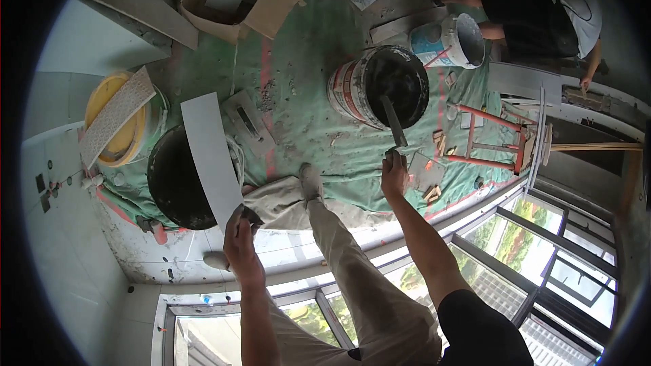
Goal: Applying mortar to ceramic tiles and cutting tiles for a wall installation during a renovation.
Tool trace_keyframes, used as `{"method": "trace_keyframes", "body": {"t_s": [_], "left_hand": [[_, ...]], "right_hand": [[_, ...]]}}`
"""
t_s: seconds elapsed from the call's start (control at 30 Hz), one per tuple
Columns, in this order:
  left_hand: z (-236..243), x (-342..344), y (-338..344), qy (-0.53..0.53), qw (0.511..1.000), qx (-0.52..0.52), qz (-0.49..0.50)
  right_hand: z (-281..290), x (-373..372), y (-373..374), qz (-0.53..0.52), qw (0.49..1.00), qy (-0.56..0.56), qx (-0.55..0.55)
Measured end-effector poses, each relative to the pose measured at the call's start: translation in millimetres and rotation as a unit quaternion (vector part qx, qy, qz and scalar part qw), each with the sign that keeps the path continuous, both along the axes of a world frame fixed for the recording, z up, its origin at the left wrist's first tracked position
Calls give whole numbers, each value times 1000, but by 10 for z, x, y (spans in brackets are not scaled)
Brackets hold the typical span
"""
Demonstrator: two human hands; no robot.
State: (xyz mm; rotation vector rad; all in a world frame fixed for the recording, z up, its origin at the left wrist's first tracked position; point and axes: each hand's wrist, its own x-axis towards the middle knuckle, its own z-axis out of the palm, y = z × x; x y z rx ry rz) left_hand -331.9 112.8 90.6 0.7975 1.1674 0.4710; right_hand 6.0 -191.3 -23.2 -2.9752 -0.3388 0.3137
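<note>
My left hand (243, 247) is closed on the near end of a long pale tile strip (211, 152), which slants up and away over a black bucket (168, 186). A small dark patch shows at those fingertips; I cannot make out what it is. My right hand (395, 175) grips the handle of a narrow metal trowel (395, 122). Its blade points away from me, and its tip overlaps the mouth of a large white-and-red bucket (344, 91) with dark, wet-looking insides. Whether the blade touches the bucket cannot be told.
A notched-looking tile strip (122, 112) lies across a yellow-lidded bucket (112, 144). A flat trowel (249, 122) rests on the green sheet (298, 95). Beyond are a cardboard box (268, 10) and a blue-and-white bucket (434, 44). Right: a red stool frame (491, 139), a bent-over co-worker (525, 20), windows (515, 230).
</note>
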Motion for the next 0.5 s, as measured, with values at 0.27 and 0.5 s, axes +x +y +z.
{"method": "trace_keyframes", "body": {"t_s": [0.27,0.5], "left_hand": [[-273,3646,-501,-50,885,325,-330],[-1370,4115,-1140,173,551,594,-561]], "right_hand": [[687,-578,-1547,21,994,109,16],[995,-1351,-2409,-117,953,242,136]]}}
